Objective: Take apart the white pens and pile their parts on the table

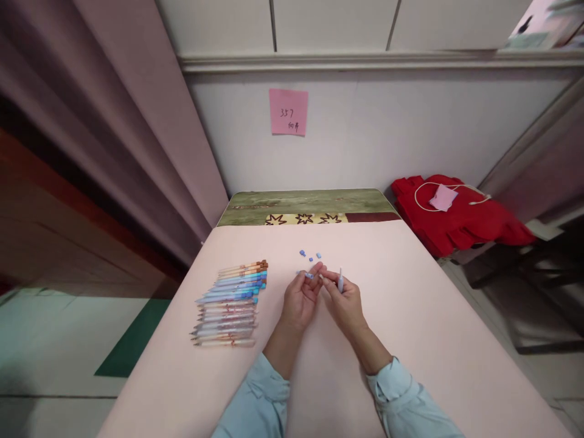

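Over the middle of the table, my left hand (300, 302) is turned partly palm up. Its thumb and fingers are closed on a small blue-and-white pen part (309, 275). Close beside it, my right hand (347, 304) holds a pale blue pen piece (340, 281) sticking up between its fingers. The right fingertips meet near the left fingers; whether they pinch anything else is too small to tell. Just beyond my hands lie a dark blue piece (302, 252), a tiny blue piece (311, 260) and a light blue piece (319, 255).
Left of my hands, several pens (230, 304) lie side by side, with brown, blue and clear bodies. The pale pink table (410, 340) has a green patterned far end (246, 204). Red cloth (447, 225) with a white cable is at the right. A pink note (288, 112) hangs on the wall.
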The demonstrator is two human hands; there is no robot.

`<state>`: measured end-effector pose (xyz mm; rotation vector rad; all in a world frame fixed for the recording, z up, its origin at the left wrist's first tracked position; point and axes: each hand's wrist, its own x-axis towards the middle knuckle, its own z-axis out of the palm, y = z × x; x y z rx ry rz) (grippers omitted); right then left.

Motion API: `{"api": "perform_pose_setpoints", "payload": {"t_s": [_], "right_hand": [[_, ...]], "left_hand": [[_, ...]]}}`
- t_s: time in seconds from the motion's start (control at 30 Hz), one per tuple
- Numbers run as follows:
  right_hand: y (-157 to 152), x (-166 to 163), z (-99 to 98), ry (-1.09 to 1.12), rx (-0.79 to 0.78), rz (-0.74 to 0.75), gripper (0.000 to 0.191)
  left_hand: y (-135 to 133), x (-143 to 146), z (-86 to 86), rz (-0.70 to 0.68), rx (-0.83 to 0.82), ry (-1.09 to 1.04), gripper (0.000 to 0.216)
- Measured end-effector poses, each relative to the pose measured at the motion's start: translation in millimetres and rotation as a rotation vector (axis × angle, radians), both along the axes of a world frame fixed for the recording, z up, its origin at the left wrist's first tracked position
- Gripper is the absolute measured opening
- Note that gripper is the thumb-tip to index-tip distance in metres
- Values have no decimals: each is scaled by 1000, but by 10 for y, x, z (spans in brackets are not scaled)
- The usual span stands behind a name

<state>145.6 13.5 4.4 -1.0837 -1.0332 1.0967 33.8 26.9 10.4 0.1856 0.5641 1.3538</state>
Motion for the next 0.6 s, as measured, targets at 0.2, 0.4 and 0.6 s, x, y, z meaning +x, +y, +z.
{"api": "perform_pose_setpoints", "payload": {"t_s": [0.2, 0.4, 0.6], "right_hand": [[-58, -11, 69, -77, -7, -29, 25], [-112, -12, 128, -190, -1, -53, 20], [-108, -6, 93, -256, 43, -88, 18]], "left_hand": [[-24, -12, 51, -120, -92, -166, 32], [-41, -13, 118, -126, -133, -192, 34], [-43, 13, 101, -126, -106, -105, 27]]}}
